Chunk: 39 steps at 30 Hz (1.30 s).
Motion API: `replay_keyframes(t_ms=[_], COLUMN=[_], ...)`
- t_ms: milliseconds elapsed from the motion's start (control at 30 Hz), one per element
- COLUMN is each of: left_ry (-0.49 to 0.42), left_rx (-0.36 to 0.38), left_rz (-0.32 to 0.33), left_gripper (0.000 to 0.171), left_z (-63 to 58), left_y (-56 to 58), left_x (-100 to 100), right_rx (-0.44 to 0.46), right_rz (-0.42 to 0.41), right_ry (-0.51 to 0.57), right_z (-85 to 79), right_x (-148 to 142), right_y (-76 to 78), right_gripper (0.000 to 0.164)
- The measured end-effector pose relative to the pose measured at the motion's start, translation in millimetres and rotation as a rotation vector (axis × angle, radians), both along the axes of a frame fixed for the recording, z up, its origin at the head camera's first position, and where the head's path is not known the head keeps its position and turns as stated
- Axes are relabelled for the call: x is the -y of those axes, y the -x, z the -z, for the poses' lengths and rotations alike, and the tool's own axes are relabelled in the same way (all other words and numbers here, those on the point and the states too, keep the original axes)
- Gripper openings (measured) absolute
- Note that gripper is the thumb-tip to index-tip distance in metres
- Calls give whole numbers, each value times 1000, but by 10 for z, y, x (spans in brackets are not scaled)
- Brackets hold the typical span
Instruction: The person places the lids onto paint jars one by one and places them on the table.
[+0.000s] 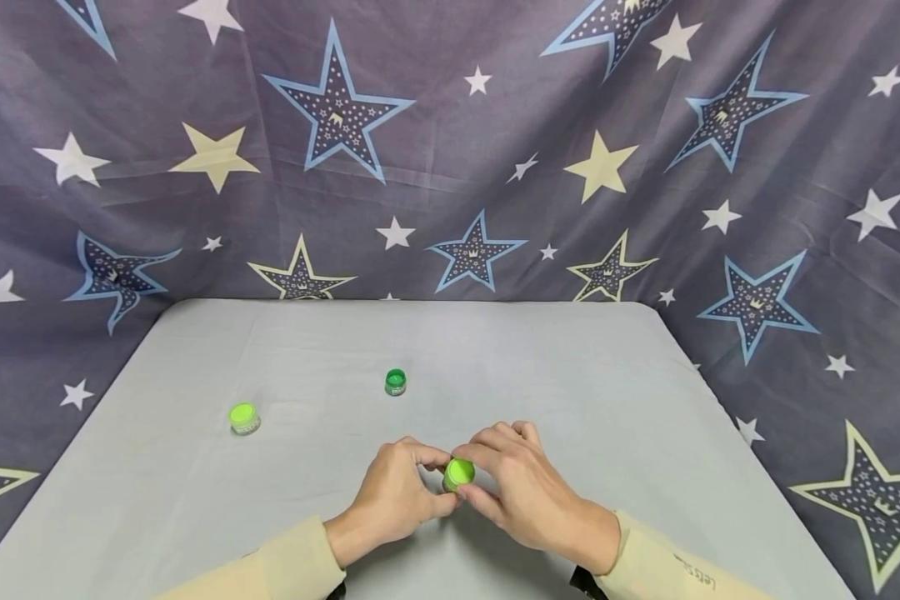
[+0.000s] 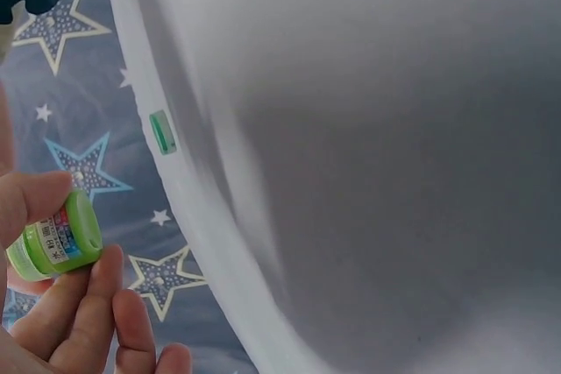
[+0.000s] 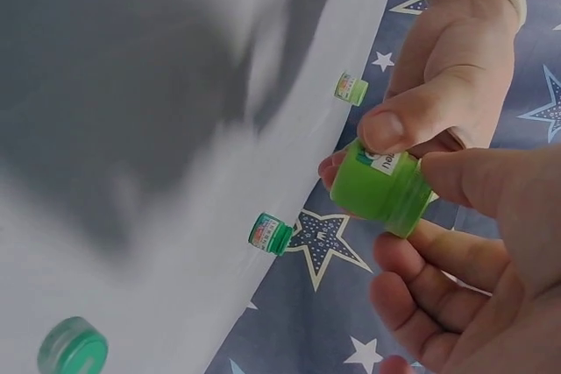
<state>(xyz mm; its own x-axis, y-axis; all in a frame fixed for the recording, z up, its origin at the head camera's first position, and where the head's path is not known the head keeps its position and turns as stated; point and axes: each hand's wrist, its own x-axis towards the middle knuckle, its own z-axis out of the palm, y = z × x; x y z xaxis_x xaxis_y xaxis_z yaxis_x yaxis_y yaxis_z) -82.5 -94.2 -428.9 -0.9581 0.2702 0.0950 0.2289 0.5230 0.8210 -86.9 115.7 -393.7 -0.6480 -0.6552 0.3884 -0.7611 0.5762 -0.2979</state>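
Both hands meet around a small light green paint jar (image 1: 460,472) low in the middle of the head view. My left hand (image 1: 393,492) pinches it from the left between thumb and fingers. From the other side, my right hand (image 1: 521,492) grips its upper end with thumb and fingertips. A white label with printed characters shows on the jar (image 2: 63,236) in the left wrist view. In the right wrist view, the left thumb presses the jar (image 3: 372,186) near its label, and the right fingers hold the opposite, ridged end.
On the grey cloth-covered table (image 1: 315,342), a dark green paint jar (image 1: 395,382) stands beyond the hands. Another light green jar (image 1: 244,418) is farther left. A green, round container (image 3: 73,348) shows at the right wrist view's lower left. A star-patterned curtain (image 1: 450,125) hangs behind.
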Motion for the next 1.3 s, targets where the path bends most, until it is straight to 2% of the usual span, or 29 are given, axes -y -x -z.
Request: replay_keyframes(t_ms=[200, 433, 533, 933, 1300], left_ry=[1, 7, 7, -13, -10], left_rx=[1, 7, 3, 4, 3], left_rz=[2, -1, 0, 11, -11], left_gripper=[31, 29, 28, 28, 26], left_z=[3, 6, 2, 3, 6], left_y=[-3, 11, 16, 4, 8], left_x=[4, 11, 12, 11, -1], right_rx=[29, 166, 196, 144, 52], right_rz=[-4, -11, -18, -19, 54], right_ry=[25, 122, 149, 151, 202], right_z=[33, 72, 87, 117, 160], right_x=[5, -13, -26, -11, 29], right_y=[3, 22, 32, 16, 8], right_gripper=[31, 35, 35, 25, 25])
